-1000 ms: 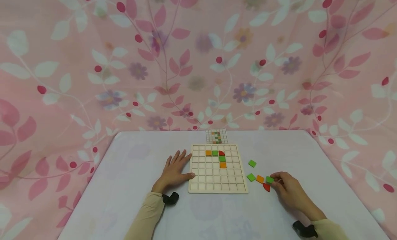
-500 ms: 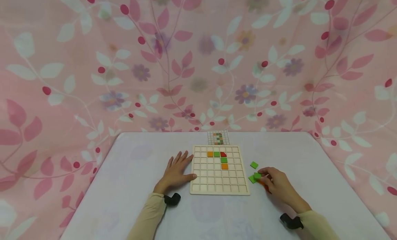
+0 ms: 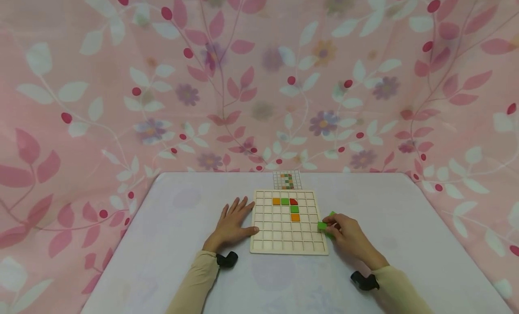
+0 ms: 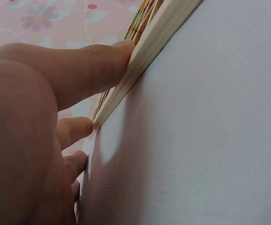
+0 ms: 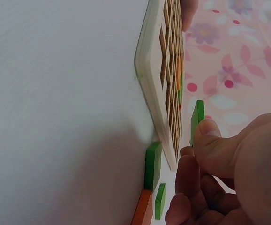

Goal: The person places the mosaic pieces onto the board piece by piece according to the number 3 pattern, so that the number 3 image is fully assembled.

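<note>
A pale wooden grid board [image 3: 271, 237] lies on the white table. In its cells sit two orange squares, two green squares and a red quarter-round piece [image 3: 293, 202]. My left hand [image 3: 232, 225] lies along the board's left side, fingers spread, its thumb on the rim. Between thumb and fingers my right hand [image 3: 349, 233] pinches a green square tile [image 5: 198, 119], held above the board's right edge. Below that hand, in the right wrist view, two loose green tiles lie by an orange tile [image 5: 143, 208]; the hand mostly hides them in the head view.
A printed pattern card [image 3: 287, 179] with a coloured grid lies just behind the board. A pink floral cloth [image 3: 259, 79] hangs behind the table's far edge. Black straps [image 3: 364, 281] sit on both wrists.
My right hand has moved left with the green tile, from the loose pieces to the board's right edge. The left hand stays at the board; the head view has shifted slightly.
</note>
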`<act>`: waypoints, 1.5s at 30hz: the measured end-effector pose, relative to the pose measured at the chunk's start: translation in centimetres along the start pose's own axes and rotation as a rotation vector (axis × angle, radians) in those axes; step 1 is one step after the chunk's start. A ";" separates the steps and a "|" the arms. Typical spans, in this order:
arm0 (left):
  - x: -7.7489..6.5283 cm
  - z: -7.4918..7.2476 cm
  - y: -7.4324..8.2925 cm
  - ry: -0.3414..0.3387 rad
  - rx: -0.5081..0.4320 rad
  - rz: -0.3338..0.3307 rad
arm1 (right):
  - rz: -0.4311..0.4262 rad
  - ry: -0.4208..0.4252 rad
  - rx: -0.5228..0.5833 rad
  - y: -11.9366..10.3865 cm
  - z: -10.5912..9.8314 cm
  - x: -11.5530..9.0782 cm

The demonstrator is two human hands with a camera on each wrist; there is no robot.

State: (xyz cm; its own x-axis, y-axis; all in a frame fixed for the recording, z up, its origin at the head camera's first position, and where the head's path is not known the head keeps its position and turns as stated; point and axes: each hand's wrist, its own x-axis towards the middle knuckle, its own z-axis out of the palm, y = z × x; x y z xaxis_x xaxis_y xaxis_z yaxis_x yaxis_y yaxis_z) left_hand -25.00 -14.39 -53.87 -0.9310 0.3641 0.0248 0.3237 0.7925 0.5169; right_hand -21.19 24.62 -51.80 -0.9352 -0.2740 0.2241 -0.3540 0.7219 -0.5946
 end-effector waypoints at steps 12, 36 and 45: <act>0.3 0.0 -0.1 -0.012 0.007 -0.022 | -0.030 -0.045 0.025 -2.0 1.3 1.9; 0.4 0.1 -0.2 -0.002 0.001 -0.029 | -0.075 -0.100 -0.041 -4.1 3.9 5.2; 0.0 0.1 -0.1 0.003 -0.011 -0.014 | -0.091 -0.102 -0.105 -4.4 5.5 6.0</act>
State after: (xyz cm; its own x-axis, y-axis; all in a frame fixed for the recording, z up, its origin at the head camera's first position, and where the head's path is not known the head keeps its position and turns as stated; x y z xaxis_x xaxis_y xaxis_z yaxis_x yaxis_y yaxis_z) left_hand -25.04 -14.36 -53.98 -0.9360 0.3515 0.0198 0.3086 0.7921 0.5267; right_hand -25.26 16.30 -52.03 -0.8961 -0.4006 0.1912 -0.4407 0.7519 -0.4904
